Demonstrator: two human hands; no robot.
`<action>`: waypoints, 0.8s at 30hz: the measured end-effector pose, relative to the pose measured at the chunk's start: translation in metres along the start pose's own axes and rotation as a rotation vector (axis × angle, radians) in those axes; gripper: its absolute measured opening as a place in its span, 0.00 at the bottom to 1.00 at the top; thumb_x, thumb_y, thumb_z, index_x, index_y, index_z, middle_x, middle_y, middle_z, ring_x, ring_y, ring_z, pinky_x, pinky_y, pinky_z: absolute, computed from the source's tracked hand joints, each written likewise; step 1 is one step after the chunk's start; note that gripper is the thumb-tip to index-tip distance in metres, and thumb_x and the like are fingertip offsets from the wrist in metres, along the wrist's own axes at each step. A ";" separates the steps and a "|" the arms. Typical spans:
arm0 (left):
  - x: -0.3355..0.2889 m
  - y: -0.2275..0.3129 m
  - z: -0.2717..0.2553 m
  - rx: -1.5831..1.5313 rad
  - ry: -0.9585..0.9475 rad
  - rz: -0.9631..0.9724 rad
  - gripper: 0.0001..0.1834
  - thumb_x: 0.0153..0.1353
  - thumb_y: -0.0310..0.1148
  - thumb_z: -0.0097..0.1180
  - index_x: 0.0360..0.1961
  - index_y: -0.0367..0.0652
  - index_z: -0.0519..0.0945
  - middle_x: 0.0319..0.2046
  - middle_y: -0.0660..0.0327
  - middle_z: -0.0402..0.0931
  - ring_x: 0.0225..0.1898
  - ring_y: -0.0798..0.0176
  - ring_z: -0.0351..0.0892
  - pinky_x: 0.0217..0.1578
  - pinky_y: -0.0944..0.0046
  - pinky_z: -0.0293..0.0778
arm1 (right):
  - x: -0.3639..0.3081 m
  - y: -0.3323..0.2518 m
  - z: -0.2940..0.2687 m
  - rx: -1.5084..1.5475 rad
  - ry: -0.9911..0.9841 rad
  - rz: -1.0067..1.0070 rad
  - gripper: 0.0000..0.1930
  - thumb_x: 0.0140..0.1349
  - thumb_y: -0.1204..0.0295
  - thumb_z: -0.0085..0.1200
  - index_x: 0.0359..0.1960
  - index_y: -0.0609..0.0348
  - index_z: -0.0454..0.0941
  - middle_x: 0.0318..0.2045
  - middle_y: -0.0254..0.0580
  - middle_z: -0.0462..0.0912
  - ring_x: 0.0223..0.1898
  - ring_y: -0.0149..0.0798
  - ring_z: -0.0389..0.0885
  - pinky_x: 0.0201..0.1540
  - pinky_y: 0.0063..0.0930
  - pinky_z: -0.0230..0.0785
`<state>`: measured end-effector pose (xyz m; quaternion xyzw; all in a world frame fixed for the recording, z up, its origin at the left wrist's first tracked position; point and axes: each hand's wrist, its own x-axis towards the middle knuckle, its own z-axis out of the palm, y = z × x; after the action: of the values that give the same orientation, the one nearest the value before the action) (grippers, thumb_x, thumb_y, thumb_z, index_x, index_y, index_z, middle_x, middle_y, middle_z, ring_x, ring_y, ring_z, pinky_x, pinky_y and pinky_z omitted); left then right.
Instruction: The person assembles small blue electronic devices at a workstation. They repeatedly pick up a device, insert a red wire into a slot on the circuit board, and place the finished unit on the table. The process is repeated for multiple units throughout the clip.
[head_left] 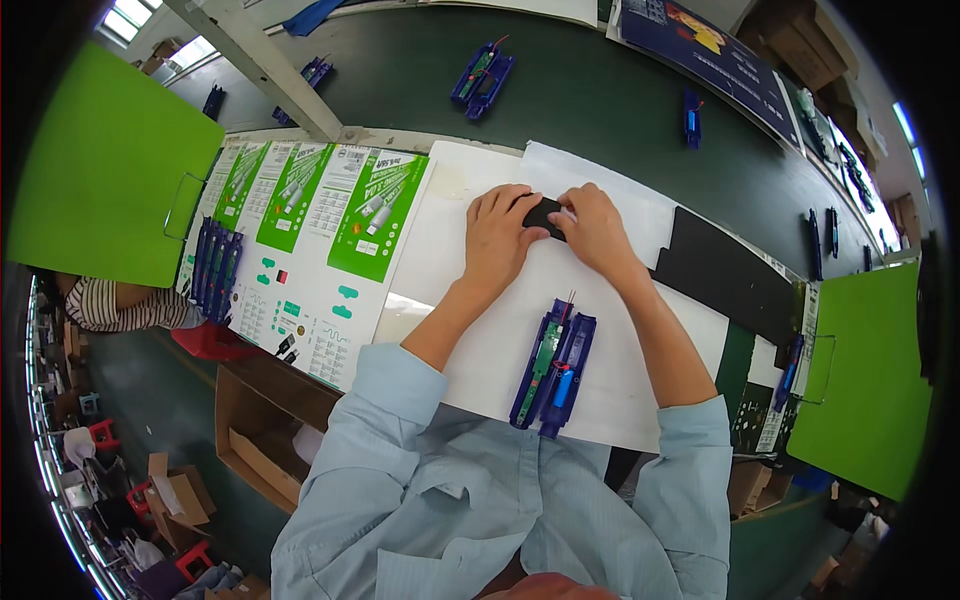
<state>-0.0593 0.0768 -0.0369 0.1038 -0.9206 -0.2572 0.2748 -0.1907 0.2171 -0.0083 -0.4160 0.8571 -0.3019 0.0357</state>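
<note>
Both hands meet over the white work surface (440, 330). My left hand (497, 238) and my right hand (597, 230) grip a small black rectangular pad (543, 217) between bent fingers and thumbs, one at each end. Closer to my body lies an opened dark blue plastic casing (527, 392) in two long halves side by side. A narrow green circuit board (541, 362) sits in its left half, and a light blue cylindrical battery (564, 388) in the right one. Thin wires stick up at its far end. To the right of my hands rests a flat black sheet (725, 275) with a notched edge.
Beyond the work surface runs a dark green belt (400, 85) carrying blue casings (483, 82). Several blue casings (213, 270) lie together at left, beside printed green-and-white sheets (380, 215). Green panels stand left (110, 170) and right (860, 380). A metal post (262, 65) rises at back left.
</note>
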 end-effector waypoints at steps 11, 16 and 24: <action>-0.003 0.017 -0.020 -0.059 0.056 0.013 0.25 0.59 0.31 0.73 0.59 0.48 0.84 0.63 0.59 0.78 0.66 0.50 0.73 0.65 0.48 0.65 | -0.043 -0.030 -0.065 0.589 0.057 0.260 0.13 0.65 0.67 0.71 0.42 0.65 0.85 0.32 0.34 0.82 0.36 0.26 0.77 0.41 0.24 0.72; -0.099 0.095 -0.104 -0.289 -0.178 0.217 0.17 0.60 0.25 0.68 0.51 0.48 0.87 0.49 0.57 0.85 0.52 0.52 0.82 0.56 0.47 0.72 | -0.171 -0.023 -0.084 0.813 -0.113 0.464 0.07 0.71 0.74 0.66 0.47 0.61 0.83 0.37 0.29 0.78 0.42 0.24 0.76 0.47 0.22 0.71; -0.195 0.127 -0.089 -0.084 -0.404 0.300 0.21 0.59 0.33 0.70 0.56 0.54 0.89 0.55 0.72 0.83 0.59 0.67 0.77 0.71 0.50 0.58 | -0.221 -0.051 -0.063 0.748 -0.250 0.514 0.06 0.70 0.72 0.66 0.44 0.59 0.84 0.43 0.36 0.77 0.43 0.32 0.79 0.52 0.28 0.73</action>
<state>0.1462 0.2117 0.0059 -0.0988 -0.9505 -0.2671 0.1246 -0.0314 0.3858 0.0292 -0.1823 0.7536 -0.5191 0.3599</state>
